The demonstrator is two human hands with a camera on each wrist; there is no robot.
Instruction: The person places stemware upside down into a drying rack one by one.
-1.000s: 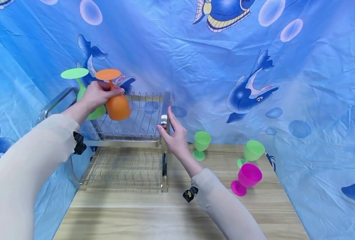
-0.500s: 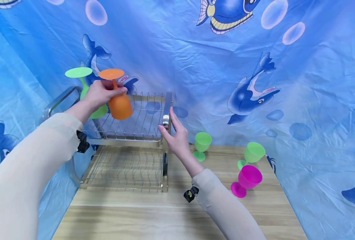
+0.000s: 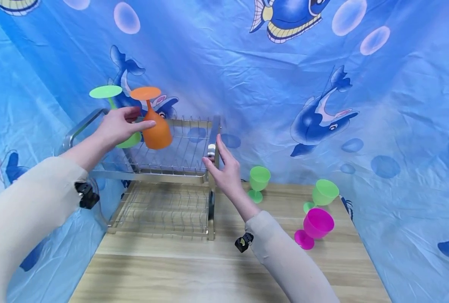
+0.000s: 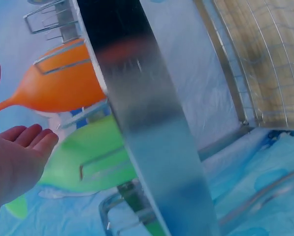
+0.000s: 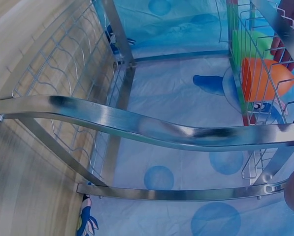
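My left hand (image 3: 119, 125) is beside the upside-down orange goblet (image 3: 157, 132) on the upper tier of a metal dish rack (image 3: 171, 179). Its thumb and fingers are spread off the stem, and the left wrist view shows a gap between the fingers and the orange goblet (image 4: 63, 81). Close behind the hand, another upside-down goblet, light green (image 3: 105, 91), stands on the same tier, partly hidden. My right hand (image 3: 228, 172) holds the rack's right side post between thumb and fingers; in the right wrist view only a sliver of it shows at the edge.
Right of the rack, a green goblet (image 3: 260, 178), another green goblet (image 3: 324, 192) and a magenta goblet (image 3: 318, 223) stand upright on the wooden table (image 3: 171, 273). The rack's lower tier (image 3: 164, 210) holds wire dividers. A blue sea-print cloth (image 3: 247, 84) hangs behind.
My left hand has let go of the orange goblet's stem and drawn back slightly left, leaving it inverted on the rack. My right hand stays at the post; the view has shifted slightly.
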